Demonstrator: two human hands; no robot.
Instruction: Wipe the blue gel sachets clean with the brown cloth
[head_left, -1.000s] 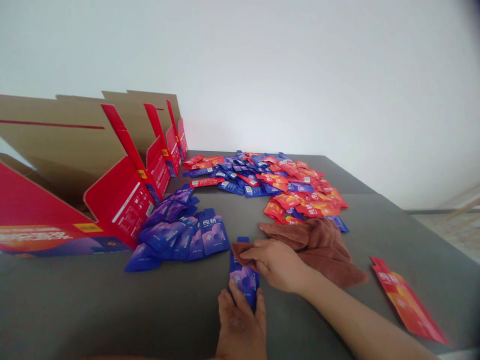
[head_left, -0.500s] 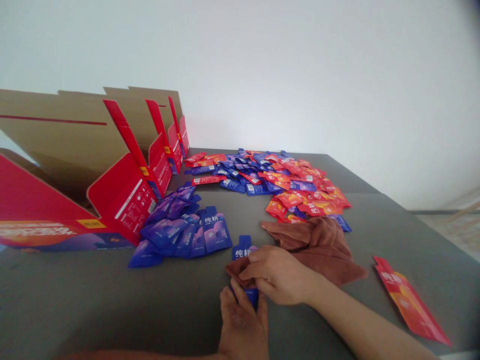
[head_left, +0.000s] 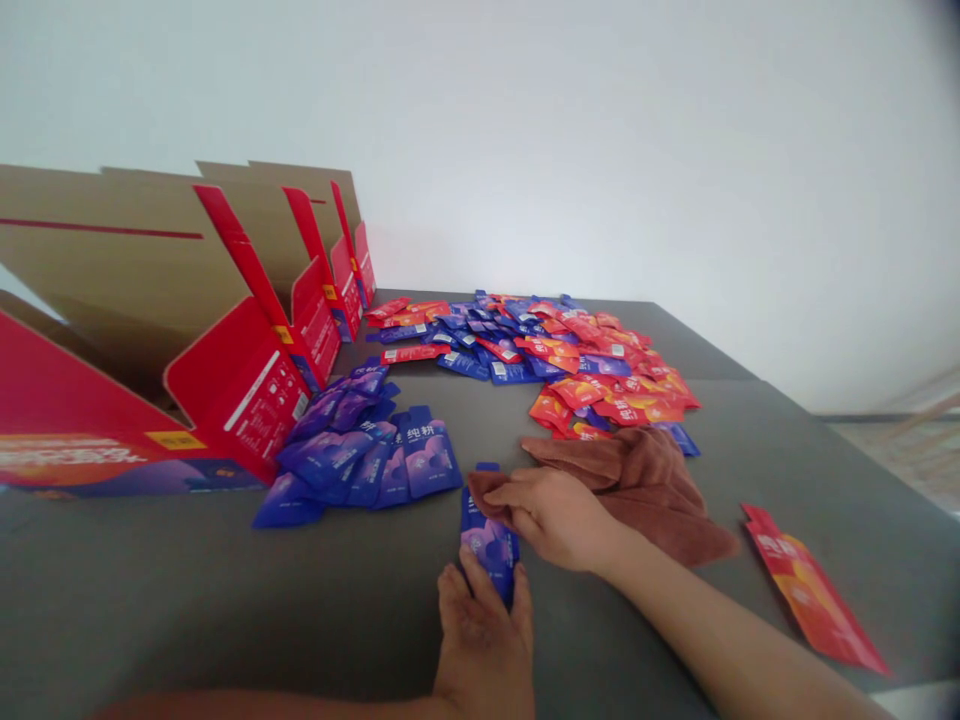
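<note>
A blue and purple pouch (head_left: 486,540) lies flat on the table in front of me. My left hand (head_left: 486,625) holds its lower end, with fingertips on the front face and the thumb along the right edge. Bunched in my closed right hand (head_left: 559,515) is a corner of a brown cloth (head_left: 660,495), pressed over the upper part of the pouch and hiding most of its printing. The rest of the cloth trails to the right, crumpled on the table. Left of the pouch, several similar blue pouches (head_left: 431,462) lie overlapped in a fanned pile.
Open red cardboard boxes (head_left: 232,390) stand in a row on the left, flaps up. A mixed heap of red and blue pouches (head_left: 555,350) covers the back of the grey table (head_left: 360,610). One red pouch (head_left: 814,595) lies alone at the right. A white wall rises behind.
My right hand and the cloth corner have slid up the pouch, away from me, uncovering its middle. My left hand stays at the lower end. The view has shifted slightly.
</note>
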